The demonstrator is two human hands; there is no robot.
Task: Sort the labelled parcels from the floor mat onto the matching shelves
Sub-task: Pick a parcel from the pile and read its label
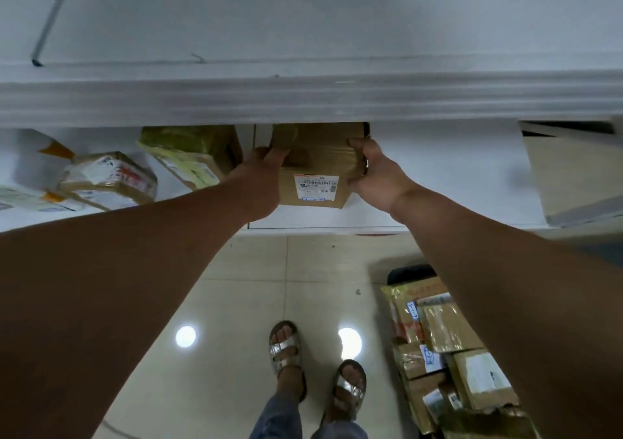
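A person, seen from a head-worn camera, holds a brown cardboard parcel (315,172) on a white shelf (438,175) with both hands. The left hand (261,182) has its grip curled round the parcel's left side, and the right hand (374,174) grips its right side, fingers wrapped over the top edge. The parcel rests on the shelf, its white printed label (316,187) facing the camera and its far end under the shelf board above. Left of the parcel on the same shelf lie a yellow-taped box (188,155) and, farther left, a tape-wrapped box with labels (108,180). Well to the parcel's right a plain cardboard box (569,172) stands at the shelf's edge. Below the shelf, on the tiled floor (236,303), a pile of labelled parcels (448,347) lies to the right of the person's feet in silver sandals (317,368).
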